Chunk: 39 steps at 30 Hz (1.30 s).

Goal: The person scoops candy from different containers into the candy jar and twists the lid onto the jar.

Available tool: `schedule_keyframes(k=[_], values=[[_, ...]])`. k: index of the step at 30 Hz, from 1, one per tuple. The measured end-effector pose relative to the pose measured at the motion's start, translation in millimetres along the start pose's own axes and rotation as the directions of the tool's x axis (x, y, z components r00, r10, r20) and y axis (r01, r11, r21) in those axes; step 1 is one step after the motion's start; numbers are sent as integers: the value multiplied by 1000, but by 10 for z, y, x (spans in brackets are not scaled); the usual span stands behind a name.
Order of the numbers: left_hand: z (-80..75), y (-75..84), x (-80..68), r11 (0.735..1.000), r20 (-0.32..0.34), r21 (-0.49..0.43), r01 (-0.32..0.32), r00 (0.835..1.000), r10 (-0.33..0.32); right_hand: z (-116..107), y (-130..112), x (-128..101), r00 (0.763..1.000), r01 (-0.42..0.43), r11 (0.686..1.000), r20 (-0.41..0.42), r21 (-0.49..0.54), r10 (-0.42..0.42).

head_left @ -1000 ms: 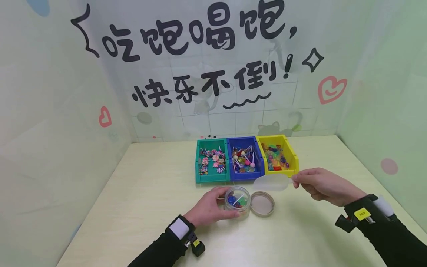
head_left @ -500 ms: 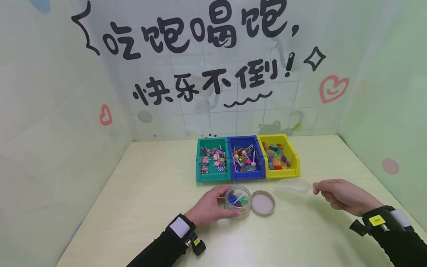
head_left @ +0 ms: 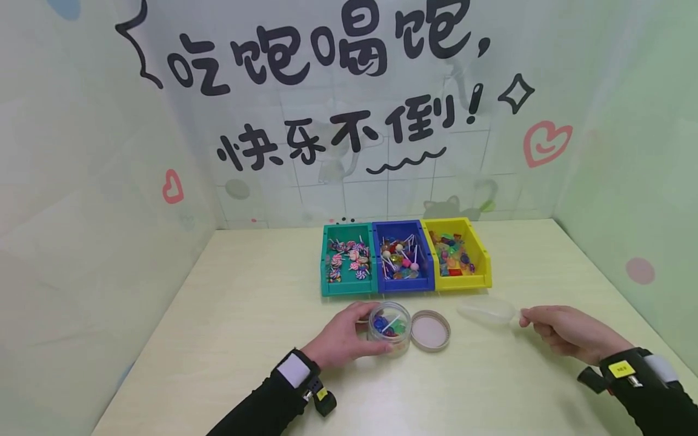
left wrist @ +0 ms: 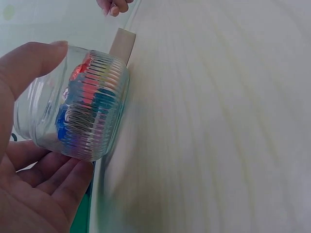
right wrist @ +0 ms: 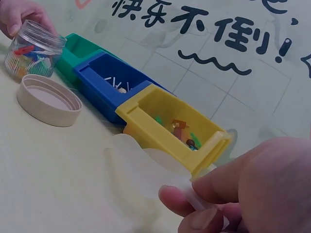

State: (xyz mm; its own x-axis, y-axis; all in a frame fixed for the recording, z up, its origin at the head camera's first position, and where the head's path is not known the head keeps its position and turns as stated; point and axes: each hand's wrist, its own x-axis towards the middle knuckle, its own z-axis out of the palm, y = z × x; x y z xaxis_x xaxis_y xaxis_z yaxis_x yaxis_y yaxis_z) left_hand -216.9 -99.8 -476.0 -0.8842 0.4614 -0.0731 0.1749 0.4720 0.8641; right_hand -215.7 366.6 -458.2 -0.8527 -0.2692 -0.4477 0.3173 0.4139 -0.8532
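Note:
My left hand (head_left: 346, 339) holds a clear glass jar (head_left: 400, 346) upright on the table, thumb on the near side and fingers behind. Ribbed walls show in the left wrist view, with red, blue and green candy-like pieces and a white stick inside. My right hand (head_left: 567, 330) pinches the thin handle of a translucent white scoop (head_left: 487, 310) between thumb and fingers. The scoop's bowl points left, low over the table in front of the yellow bin (right wrist: 165, 138); nothing shows in it. Beside the jar lies its round beige lid (head_left: 431, 331), hollow side up.
Behind the jar stand three joined bins. The green bin (head_left: 327, 289) and the blue bin (head_left: 406, 286) hold small lollipops and beads; the yellow one holds colourful translucent pieces. A printed backdrop (head_left: 262, 200) rises behind the pale wooden table (head_left: 245, 290).
My right hand has moved right and toward me with the scoop, from in front of the bins down nearer the table. My left hand and the jar have stayed in place.

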Motion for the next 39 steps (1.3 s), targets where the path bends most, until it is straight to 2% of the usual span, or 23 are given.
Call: schedule_keyframes(k=[7, 14, 23, 28, 34, 39], values=[[-3, 13, -4, 1000, 2, 7, 10, 1000, -10, 30, 39, 0, 997, -59, 993, -57, -104, 53], [-10, 21, -13, 1000, 1, 3, 5, 1000, -5, 77, -67, -41, 987, -121, 974, -128, -191, 97], [-8, 14, -17, 1000, 1, -7, -9, 1000, 9, 26, -178, -95, 980, -61, 978, -197, -198, 21], [6, 8, -13, 1000, 2, -6, -9, 1000, 9, 40, -235, -131, 980, -3, 982, -198, -188, -35], [4, 0, -4, 1000, -4, 4, -15, 1000, 15, 178, -415, -126, 973, 46, 982, -213, -186, -86], [2, -4, 0, 1000, -5, 5, -13, 1000, 13, 425, -608, -62, 978, 38, 988, -199, -152, -68]])
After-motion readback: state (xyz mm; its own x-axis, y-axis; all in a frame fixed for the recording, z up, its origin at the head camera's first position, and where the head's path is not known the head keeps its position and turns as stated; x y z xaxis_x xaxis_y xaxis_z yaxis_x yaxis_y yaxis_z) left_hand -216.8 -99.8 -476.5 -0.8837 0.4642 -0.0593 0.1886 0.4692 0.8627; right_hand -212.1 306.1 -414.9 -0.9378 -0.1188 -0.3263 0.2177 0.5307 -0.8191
